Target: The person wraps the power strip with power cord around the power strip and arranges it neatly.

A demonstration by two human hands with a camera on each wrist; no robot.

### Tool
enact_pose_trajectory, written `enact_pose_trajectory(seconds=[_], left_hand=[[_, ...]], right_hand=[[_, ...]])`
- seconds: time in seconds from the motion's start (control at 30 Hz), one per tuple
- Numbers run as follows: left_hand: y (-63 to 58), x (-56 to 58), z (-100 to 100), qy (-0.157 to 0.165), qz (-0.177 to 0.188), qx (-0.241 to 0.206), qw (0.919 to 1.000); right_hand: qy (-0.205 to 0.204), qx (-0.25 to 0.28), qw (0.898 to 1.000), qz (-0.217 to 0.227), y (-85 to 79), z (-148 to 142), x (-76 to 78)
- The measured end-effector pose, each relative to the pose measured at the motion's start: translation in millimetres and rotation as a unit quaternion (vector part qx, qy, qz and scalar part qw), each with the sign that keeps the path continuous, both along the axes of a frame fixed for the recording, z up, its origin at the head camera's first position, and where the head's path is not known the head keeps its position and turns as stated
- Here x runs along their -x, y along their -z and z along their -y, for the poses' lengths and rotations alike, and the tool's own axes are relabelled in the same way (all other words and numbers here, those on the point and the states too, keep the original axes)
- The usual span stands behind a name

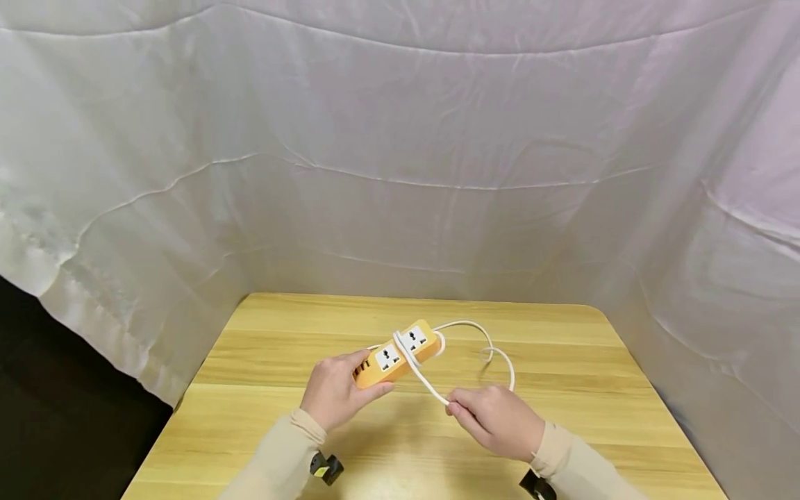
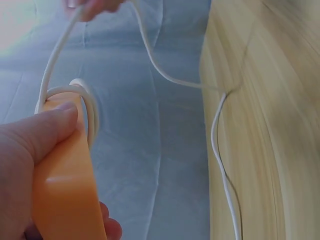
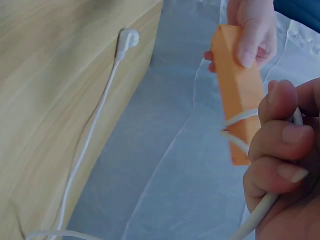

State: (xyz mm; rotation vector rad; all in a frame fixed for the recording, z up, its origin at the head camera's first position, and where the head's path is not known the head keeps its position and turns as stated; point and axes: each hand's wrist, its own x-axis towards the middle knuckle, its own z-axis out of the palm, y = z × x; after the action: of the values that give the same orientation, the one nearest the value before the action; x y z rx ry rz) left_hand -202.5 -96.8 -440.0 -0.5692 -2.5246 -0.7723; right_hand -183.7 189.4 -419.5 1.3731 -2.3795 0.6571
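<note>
An orange power strip (image 1: 373,373) with white socket faces is tilted above the table, its lower left end gripped by my left hand (image 1: 338,390). In the left wrist view the thumb (image 2: 62,120) lies along its side. White cord (image 1: 430,386) loops round the strip's middle and runs taut to my right hand (image 1: 496,418). The right fingers (image 3: 280,145) curl round that cord in the right wrist view. From there the rest of the cord trails back behind the strip. A white plug (image 3: 129,41) lies on the table at the cord's end.
The wooden table (image 1: 250,403) has rounded back corners. Pale grey cloth (image 1: 412,229) hangs behind it and along both sides. A dark area (image 1: 62,389) shows at the lower left.
</note>
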Motion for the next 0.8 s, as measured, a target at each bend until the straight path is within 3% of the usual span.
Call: enact_pose_trajectory(seconds=[0.4, 0.67, 0.8], left_hand=[[-2.9, -10.1, -2, 0.025, 0.02, -0.045, 0.9985], [-6.8, -17.4, -2, 0.036, 0.003, -0.061, 0.9975], [-7.3, -19.9, 0, 0.029, 0.003, -0.055, 0.9981]], right_hand=[[-0.014, 0.019, 0.995, 0.101, 28.5, -8, -0.9], [-0.013, 0.013, 0.993, 0.117, 45.8, -3, 6.6], [-0.01, 0.005, 0.995, 0.104, 50.9, 0, 8.8]])
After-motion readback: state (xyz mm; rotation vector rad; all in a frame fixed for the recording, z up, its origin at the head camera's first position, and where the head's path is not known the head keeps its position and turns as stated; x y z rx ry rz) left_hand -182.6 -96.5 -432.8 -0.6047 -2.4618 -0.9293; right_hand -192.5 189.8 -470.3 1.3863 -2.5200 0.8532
